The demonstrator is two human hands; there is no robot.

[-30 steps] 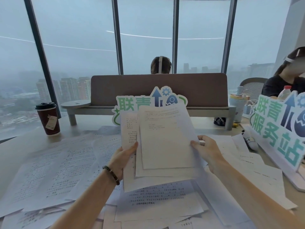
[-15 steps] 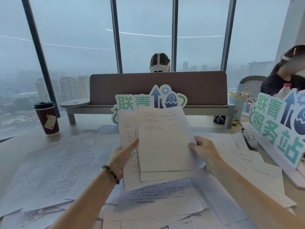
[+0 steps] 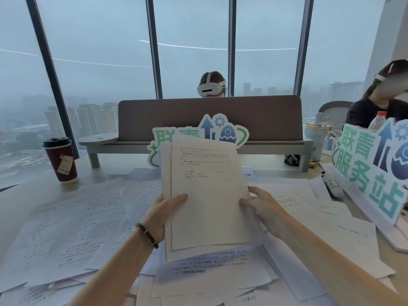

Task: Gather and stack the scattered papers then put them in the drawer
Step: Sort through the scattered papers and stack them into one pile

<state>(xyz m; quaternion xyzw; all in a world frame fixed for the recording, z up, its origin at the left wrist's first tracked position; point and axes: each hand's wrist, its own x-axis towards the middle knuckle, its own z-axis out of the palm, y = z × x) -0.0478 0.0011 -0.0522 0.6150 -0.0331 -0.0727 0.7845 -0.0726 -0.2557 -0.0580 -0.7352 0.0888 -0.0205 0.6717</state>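
Note:
A small stack of printed papers [image 3: 207, 195] stands nearly upright above the desk, held between both hands. My left hand [image 3: 164, 214] grips its left edge, thumb across the front sheet. On the right edge my right hand [image 3: 262, 208] holds it with curled fingers. The sheets in the stack lie almost flush, with one sheet's edge showing at the left. Many more scattered papers [image 3: 72, 228] cover the desk on the left, below the stack and on the right [image 3: 326, 217]. No drawer is in view.
A dark red coffee cup [image 3: 61, 160] stands at the far left. A brown divider [image 3: 209, 117] crosses the back, with a green sign [image 3: 194, 135] before it. A bigger sign [image 3: 373, 168] and a marker [image 3: 333, 186] sit right. Two people sit beyond.
The fanned-out sheets have been pushed together into a tidier, narrower stack. Both hands moved closer to each other and the stack stands more upright.

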